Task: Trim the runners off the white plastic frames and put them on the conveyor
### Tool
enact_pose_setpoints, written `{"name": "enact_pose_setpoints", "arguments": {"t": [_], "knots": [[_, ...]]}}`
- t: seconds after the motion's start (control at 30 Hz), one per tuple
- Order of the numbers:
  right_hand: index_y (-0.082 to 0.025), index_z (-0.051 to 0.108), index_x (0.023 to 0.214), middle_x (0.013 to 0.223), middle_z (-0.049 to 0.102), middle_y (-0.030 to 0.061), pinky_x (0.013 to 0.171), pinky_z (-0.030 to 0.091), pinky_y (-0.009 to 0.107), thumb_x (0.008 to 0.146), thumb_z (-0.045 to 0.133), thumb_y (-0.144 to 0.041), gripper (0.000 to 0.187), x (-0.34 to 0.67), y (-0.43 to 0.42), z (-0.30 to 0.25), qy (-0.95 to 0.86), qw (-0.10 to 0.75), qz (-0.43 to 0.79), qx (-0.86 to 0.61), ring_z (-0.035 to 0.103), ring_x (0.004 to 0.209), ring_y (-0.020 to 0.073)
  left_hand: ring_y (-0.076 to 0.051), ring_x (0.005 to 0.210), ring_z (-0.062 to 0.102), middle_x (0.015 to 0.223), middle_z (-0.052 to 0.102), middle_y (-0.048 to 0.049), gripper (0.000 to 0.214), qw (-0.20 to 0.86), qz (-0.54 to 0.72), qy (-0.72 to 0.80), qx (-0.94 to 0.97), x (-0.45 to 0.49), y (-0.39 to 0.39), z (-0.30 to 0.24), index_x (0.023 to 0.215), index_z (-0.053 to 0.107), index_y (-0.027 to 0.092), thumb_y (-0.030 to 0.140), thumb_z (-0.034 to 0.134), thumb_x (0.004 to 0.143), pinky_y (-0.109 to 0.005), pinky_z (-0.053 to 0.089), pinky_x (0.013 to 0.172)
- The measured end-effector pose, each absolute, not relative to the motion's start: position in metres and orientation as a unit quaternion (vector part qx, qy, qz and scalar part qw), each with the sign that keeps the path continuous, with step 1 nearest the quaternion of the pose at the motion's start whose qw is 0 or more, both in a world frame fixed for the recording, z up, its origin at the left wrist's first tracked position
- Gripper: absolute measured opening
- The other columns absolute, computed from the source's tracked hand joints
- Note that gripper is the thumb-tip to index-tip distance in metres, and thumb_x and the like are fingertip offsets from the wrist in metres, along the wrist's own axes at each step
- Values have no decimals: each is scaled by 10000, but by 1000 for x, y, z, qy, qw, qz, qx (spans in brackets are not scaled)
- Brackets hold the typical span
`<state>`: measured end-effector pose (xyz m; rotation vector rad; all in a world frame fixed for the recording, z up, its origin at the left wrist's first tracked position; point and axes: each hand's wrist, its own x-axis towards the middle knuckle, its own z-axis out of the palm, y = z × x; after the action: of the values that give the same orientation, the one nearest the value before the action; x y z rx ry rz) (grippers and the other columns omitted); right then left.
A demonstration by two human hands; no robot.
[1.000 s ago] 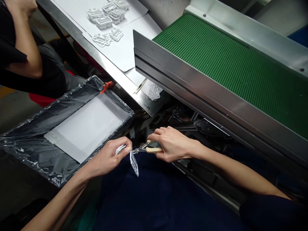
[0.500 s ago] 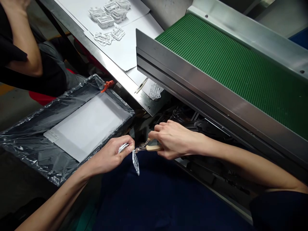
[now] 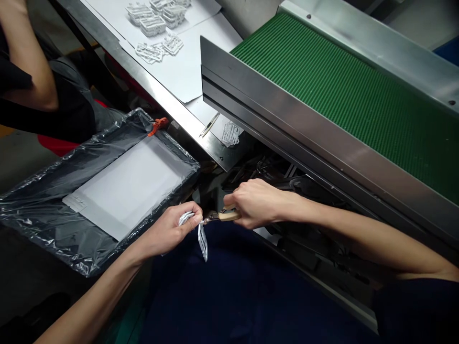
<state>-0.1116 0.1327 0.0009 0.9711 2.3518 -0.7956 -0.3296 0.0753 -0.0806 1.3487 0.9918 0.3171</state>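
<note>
My left hand [image 3: 172, 229] pinches a small white plastic part frame [image 3: 202, 241] that hangs down from its fingertips over my dark blue lap. Another bit of white plastic [image 3: 185, 218] shows between its fingers. My right hand [image 3: 255, 203] is closed round the tan handles of a small pair of cutters [image 3: 219, 217]. The metal jaws of the cutters meet the top of the plastic frame right beside my left thumb.
A plastic-lined black tray [image 3: 43, 210] holding a white sheet [image 3: 129, 188] sits to the left. Behind runs a steel table [image 3: 172, 112] with piles of white plastic frames [image 3: 158, 19] and a green conveyor belt [image 3: 344, 95]. Another person's arm [image 3: 32, 62] is at upper left.
My right hand has squeezed tighter on the cutter handles and edged left. The hanging plastic frame stays at the jaws; my left hand barely moved.
</note>
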Motion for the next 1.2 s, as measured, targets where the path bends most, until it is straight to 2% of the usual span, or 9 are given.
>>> {"name": "enact_pose_setpoints", "arguments": {"t": [0.13, 0.3, 0.4, 0.5, 0.57, 0.87, 1.2], "knots": [[-230, 601, 769, 606, 609, 16, 468, 284, 236, 777, 463, -435, 247, -89, 123, -22, 767, 248, -367, 465, 547, 521, 154, -133, 680, 473, 728, 505, 25, 247, 733, 179, 445, 482, -327, 68, -89, 849, 542, 203, 435, 470, 894, -252, 380, 658], [-202, 585, 790, 715, 645, 64, 473, 280, 261, 796, 427, -493, 331, -63, 104, -43, 718, 299, -273, 566, 585, 593, 214, -151, 746, 520, 903, 589, -26, 325, 784, 187, 435, 402, -321, 55, -104, 1033, 579, 208, 420, 636, 793, -236, 436, 652], [-213, 570, 890, 809, 642, 42, 517, 301, 259, 788, 471, -432, 261, -59, 96, -43, 748, 217, -289, 556, 593, 689, 204, -143, 691, 547, 979, 622, -72, 388, 821, 216, 438, 297, -319, 50, -113, 1135, 580, 192, 418, 597, 821, -217, 453, 580], [-224, 544, 969, 868, 617, 16, 601, 341, 248, 767, 516, -338, 234, -63, 93, -40, 778, 109, -320, 529, 571, 771, 167, -120, 582, 541, 909, 640, -78, 436, 859, 256, 400, 192, -317, 47, -117, 1140, 607, 166, 470, 548, 833, -198, 452, 491], [-220, 543, 986, 873, 603, 20, 634, 348, 253, 756, 533, -329, 254, -68, 94, -38, 796, 83, -314, 511, 554, 771, 161, -114, 561, 544, 872, 653, -78, 447, 873, 271, 378, 147, -316, 46, -117, 1117, 628, 164, 492, 560, 821, -191, 465, 483], [-207, 548, 1025, 871, 585, 37, 649, 331, 283, 786, 508, -371, 292, -74, 95, -36, 848, 78, -284, 441, 526, 757, 173, -115, 527, 570, 856, 700, -105, 443, 879, 297, 352, 120, -310, 41, -113, 1037, 667, 162, 504, 649, 756, -175, 479, 461], [-208, 558, 1006, 839, 582, 36, 614, 318, 279, 801, 490, -394, 285, -73, 94, -37, 863, 80, -270, 420, 525, 712, 166, -104, 513, 553, 847, 691, -100, 481, 886, 288, 319, 172, -310, 40, -114, 1093, 645, 168, 530, 603, 779, -152, 431, 429]]}}
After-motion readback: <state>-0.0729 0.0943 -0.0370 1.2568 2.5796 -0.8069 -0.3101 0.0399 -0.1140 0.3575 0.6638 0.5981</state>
